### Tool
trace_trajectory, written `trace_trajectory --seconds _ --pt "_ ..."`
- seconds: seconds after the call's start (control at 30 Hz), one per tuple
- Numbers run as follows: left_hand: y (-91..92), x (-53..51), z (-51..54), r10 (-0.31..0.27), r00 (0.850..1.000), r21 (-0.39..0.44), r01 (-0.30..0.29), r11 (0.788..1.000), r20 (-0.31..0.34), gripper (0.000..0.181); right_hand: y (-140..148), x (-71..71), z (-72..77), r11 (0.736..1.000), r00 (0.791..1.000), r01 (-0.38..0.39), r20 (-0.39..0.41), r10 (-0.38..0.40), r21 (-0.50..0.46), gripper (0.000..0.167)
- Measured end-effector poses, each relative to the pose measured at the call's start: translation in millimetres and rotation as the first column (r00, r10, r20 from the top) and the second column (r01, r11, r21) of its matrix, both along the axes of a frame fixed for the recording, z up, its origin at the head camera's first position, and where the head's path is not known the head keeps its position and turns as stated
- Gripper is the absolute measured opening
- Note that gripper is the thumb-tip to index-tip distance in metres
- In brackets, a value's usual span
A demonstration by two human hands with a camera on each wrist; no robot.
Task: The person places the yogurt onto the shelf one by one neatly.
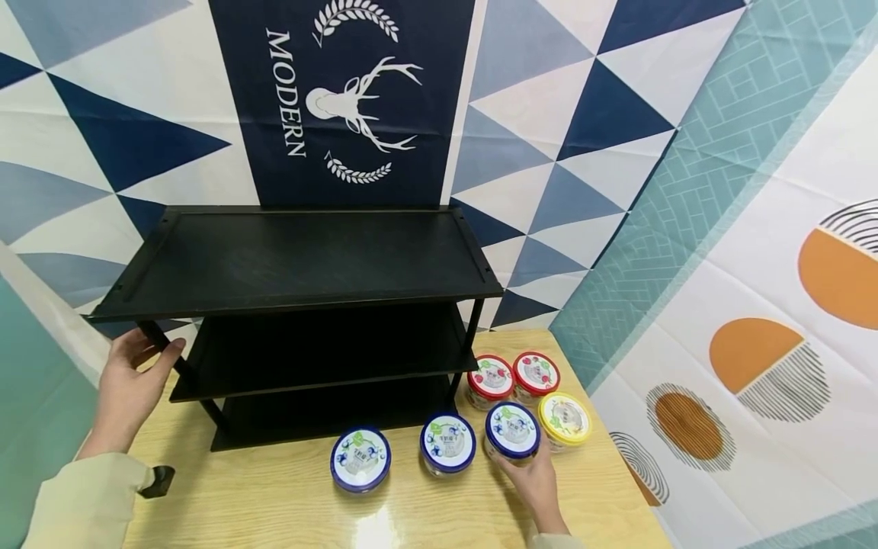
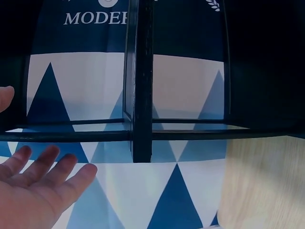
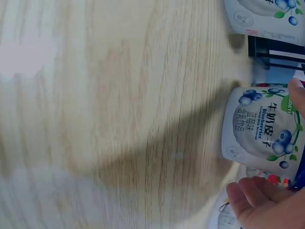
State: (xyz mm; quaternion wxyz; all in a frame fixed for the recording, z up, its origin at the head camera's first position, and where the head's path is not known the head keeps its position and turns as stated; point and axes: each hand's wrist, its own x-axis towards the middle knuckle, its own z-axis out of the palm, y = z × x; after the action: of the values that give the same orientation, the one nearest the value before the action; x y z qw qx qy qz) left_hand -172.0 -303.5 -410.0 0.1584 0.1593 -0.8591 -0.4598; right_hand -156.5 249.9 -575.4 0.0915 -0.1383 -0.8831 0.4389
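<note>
My left hand (image 1: 137, 381) is at the front left post (image 1: 165, 347) of a black three-tier shelf (image 1: 329, 259). Its thumb and fingers lie on opposite sides of the post, and in the left wrist view the fingers (image 2: 71, 183) look extended. My right hand (image 1: 535, 484) holds a blue-lidded blueberry cup (image 1: 513, 429) between thumb and fingers. In the right wrist view the cup (image 3: 262, 129) shows a blueberry label. Whether its base touches the table cannot be told. Two more blue-lidded cups, one in the middle (image 1: 448, 442) and one farther left (image 1: 360, 459), stand before the shelf.
Two red-lidded cups, one near the shelf (image 1: 491, 377) and one beside it (image 1: 536, 372), stand right of the shelf. A yellow-lidded cup (image 1: 565, 418) is close to my right hand. Patterned cloth (image 1: 617, 175) hangs behind and beside the wooden table (image 1: 274, 503).
</note>
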Motion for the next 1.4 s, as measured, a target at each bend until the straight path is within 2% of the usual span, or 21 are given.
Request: trace_trajectory --seconds 0.2,0.47,0.87,0.97,1.17,1.4 --pt "-0.7 -2.3 -1.9 0.003 1.0 -0.019 -0.003 1.0 -0.023 0.063 0.7 -3.7 -6.8 0.997 0.999 0.037 0.034 -0.035 -0.066 0.106" --pt "-2.1 -3.0 -2.0 -0.014 0.999 -0.033 0.012 0.999 -0.05 0.054 0.9 -9.1 -14.6 0.981 0.999 0.049 0.032 -0.044 -0.187 0.098" --pt "-7.7 -7.3 -4.9 -0.043 0.995 -0.092 0.034 0.995 -0.093 0.045 0.0 -12.8 -15.5 0.944 0.998 0.058 0.032 -0.05 -0.326 0.11" --pt "-8.2 -7.3 -6.5 -0.039 0.994 -0.087 0.03 0.996 -0.102 0.045 -0.6 -12.7 -16.9 0.936 0.998 0.064 0.026 -0.058 -0.345 0.111" --pt "-7.7 -9.2 -7.6 -0.06 0.984 -0.065 0.05 0.997 -0.168 0.037 -0.7 -13.1 -19.9 0.931 0.997 0.066 -0.008 -0.074 -0.359 0.108" --pt "-8.6 -9.2 -8.1 -0.044 0.988 -0.031 0.04 0.999 -0.15 0.033 -1.2 -14.8 -22.7 0.928 0.997 0.048 -0.033 -0.064 -0.369 0.105"
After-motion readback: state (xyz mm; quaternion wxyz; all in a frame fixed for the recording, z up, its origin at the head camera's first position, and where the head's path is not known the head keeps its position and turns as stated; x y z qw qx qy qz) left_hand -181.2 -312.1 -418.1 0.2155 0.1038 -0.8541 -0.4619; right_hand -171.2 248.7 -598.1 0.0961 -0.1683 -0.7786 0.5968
